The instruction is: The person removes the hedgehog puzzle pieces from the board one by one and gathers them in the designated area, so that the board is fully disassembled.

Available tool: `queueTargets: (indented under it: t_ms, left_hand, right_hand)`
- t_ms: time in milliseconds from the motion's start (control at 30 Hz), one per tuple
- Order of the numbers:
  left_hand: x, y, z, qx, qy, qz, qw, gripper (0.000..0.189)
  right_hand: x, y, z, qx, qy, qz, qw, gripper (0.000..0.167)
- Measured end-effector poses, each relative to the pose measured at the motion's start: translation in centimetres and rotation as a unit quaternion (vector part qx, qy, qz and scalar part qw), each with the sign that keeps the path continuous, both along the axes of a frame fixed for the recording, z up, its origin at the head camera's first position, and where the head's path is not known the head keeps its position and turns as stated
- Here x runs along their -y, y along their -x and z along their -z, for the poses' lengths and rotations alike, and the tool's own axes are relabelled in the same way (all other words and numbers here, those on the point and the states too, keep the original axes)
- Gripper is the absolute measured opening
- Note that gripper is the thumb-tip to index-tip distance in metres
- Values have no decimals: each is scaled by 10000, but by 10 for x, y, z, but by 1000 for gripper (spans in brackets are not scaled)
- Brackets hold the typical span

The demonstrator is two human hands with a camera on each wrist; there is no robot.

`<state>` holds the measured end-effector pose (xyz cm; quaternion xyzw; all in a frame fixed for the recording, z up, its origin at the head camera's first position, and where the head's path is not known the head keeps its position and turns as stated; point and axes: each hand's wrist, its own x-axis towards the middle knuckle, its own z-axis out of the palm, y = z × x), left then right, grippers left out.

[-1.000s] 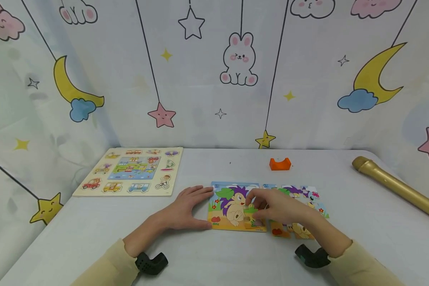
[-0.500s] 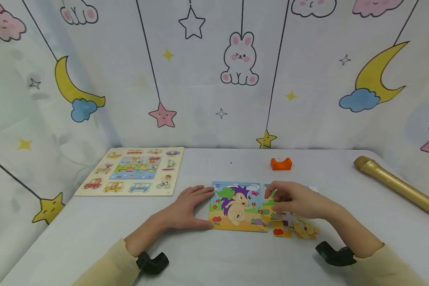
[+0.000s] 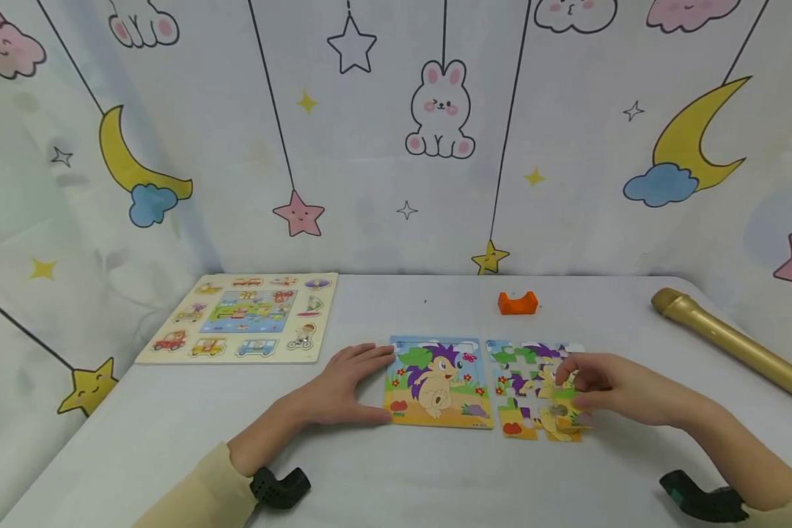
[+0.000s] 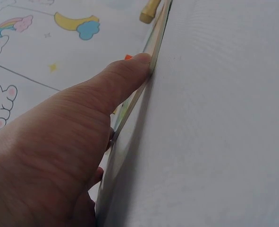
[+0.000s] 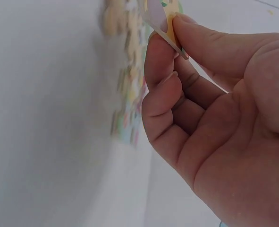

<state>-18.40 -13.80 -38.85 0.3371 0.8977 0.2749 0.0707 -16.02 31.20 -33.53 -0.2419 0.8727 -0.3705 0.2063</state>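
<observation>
A hedgehog picture board lies flat in the middle of the table. My left hand rests at its left side, fingers and thumb spread; in the left wrist view the thumb touches the board's edge. To the right of the board lies a partly assembled hedgehog jigsaw with white gaps between its pieces. Over the right part of this jigsaw is my right hand. It pinches a jigsaw piece, yellow, purple and green with a pale edge, between thumb and index finger, held tilted in the right wrist view.
A wooden vehicle puzzle board lies at the back left. An orange notched block stands behind the jigsaw. At the right lies a gold microphone. A printed curtain hangs behind the table.
My right hand has moved right with the jigsaw piece, from over the picture board to over the jigsaw's right side. The board's picture is uncovered now. My left hand has stayed put.
</observation>
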Motion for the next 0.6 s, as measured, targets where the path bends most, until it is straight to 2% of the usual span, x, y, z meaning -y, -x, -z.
queueTargets:
  t_ms: [333, 400, 600]
  left_hand:
    - [0, 1, 1, -7, -5, -12, 10000, 88]
    - [0, 1, 1, -10, -11, -13, 10000, 88]
    - [0, 0, 1, 2, -22, -1, 10000, 88]
  right_hand:
    - [-38, -7, 12, -55, 110, -293, 9995, 20]
    - [-40, -7, 13, -59, 78, -282, 9996, 19]
    - [-42, -11, 16, -437, -273, -5, 9987, 21]
